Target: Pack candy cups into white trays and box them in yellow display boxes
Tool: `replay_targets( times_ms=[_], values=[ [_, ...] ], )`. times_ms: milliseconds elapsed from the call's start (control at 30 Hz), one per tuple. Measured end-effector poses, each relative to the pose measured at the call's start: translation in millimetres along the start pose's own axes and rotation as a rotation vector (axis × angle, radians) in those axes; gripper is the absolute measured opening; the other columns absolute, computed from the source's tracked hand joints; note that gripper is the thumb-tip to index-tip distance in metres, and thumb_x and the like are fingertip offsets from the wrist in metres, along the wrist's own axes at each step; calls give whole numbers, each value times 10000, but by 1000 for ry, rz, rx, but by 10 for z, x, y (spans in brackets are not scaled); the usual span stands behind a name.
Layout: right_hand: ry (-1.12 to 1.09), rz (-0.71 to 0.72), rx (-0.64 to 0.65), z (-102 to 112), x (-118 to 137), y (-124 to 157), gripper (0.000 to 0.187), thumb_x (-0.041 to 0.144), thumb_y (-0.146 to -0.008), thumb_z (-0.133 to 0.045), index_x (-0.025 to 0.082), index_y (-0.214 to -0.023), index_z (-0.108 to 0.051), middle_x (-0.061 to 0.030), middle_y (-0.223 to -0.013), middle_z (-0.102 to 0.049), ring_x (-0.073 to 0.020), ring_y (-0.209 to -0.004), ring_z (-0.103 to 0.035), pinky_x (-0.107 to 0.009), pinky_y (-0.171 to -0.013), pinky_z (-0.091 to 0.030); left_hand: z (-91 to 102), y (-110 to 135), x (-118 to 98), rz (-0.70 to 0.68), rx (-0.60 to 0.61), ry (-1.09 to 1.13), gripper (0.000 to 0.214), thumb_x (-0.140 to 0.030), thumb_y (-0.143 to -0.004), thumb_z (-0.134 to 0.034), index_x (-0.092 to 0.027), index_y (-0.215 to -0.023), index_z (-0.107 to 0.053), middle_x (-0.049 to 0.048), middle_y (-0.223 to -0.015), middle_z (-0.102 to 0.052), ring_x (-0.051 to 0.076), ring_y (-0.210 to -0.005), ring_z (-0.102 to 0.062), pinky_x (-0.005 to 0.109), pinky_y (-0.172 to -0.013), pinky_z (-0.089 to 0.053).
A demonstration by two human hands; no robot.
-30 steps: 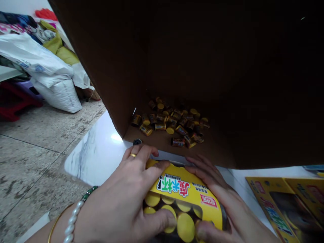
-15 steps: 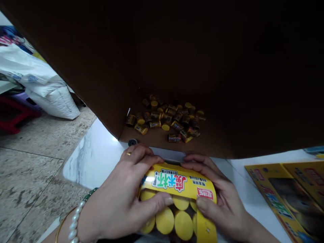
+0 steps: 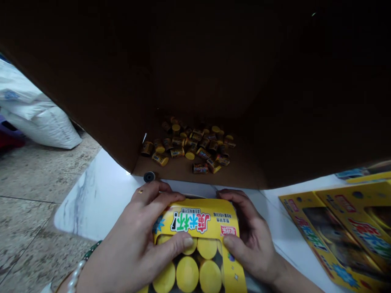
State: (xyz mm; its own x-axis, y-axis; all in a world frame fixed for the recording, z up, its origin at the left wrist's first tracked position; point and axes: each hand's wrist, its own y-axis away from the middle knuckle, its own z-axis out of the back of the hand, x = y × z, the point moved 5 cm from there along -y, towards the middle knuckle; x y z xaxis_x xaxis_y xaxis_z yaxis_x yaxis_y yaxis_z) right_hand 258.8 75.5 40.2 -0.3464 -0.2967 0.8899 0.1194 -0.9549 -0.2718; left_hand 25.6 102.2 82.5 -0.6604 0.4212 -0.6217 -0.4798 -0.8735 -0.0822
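Both my hands grip a yellow toy box (image 3: 198, 221) with a clear window that shows several round yellow cup lids. My left hand (image 3: 134, 240) wraps its left end, thumb pressed on the window and fingers curled over the top edge. My right hand (image 3: 250, 236) clasps the right end the same way. The box rests on a white marble-look table (image 3: 100, 191), just in front of a big brown cardboard carton (image 3: 214, 81) lying on its side. Inside the carton lies a heap of several small yellow-and-brown cups (image 3: 189, 144).
A small black disc (image 3: 149, 176) sits at the carton's mouth. Flat yellow printed boxes (image 3: 339, 228) lie on the table at the right. White sacks (image 3: 36, 118) sit on the speckled floor at the left, beyond the table's edge.
The yellow box has turned more upright and level in my hands, so more of its window shows. The view has swung, sliding the carton and sacks leftward.
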Motion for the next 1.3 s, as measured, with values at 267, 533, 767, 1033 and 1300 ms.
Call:
replay_targets(
  times_ms=[267, 533, 767, 1033, 1300],
  values=[
    [183, 235, -73, 52, 182, 26, 427, 436, -858, -657, 214, -1220, -610, -103, -1123, -576, -259, -1057, -582, -373, -826, -533, -7, 30, -15, -21, -30, 29, 523, -452, -848, -671, -303, -1323, -511, 92, -1351, -488, 283, -1230, -525, 414, -971, -541],
    [85, 172, -27, 80, 170, -50, 496, 597, -808, -685, 250, -1161, -694, -98, -1066, -580, -273, -1048, -591, -376, -839, -541, 11, 13, -47, -2, -21, 79, 454, -406, -862, -660, -287, -1281, -535, 99, -1326, -499, 283, -1214, -534, 429, -974, -535],
    [-173, -18, 17, -90, -16, -50, 523, 616, -797, -677, 277, -1192, -627, -87, -1128, -574, -250, -1043, -598, -351, -865, -526, 50, 58, -45, 23, -130, 78, 222, -333, -883, -625, -270, -1095, -616, 84, -1239, -489, 259, -1165, -532, 368, -887, -544],
    [-197, 118, 255, -23, 67, -178, 552, 671, -729, -712, 291, -1127, -669, -102, -1260, -582, -326, -1267, -506, -494, -1003, -469, 39, 78, -3, 6, -108, 49, 263, -355, -880, -622, -298, -1137, -620, 72, -1271, -498, 259, -1159, -552, 358, -890, -551],
    [-6, 260, 152, 43, 115, -155, 444, 519, -866, -618, 235, -1207, -641, -113, -1102, -661, -321, -1168, -567, -529, -997, -453, 61, 62, -23, 11, -120, 14, 217, -353, -862, -637, -286, -1068, -651, 74, -1230, -514, 254, -1108, -580, 332, -821, -572]
  ],
)
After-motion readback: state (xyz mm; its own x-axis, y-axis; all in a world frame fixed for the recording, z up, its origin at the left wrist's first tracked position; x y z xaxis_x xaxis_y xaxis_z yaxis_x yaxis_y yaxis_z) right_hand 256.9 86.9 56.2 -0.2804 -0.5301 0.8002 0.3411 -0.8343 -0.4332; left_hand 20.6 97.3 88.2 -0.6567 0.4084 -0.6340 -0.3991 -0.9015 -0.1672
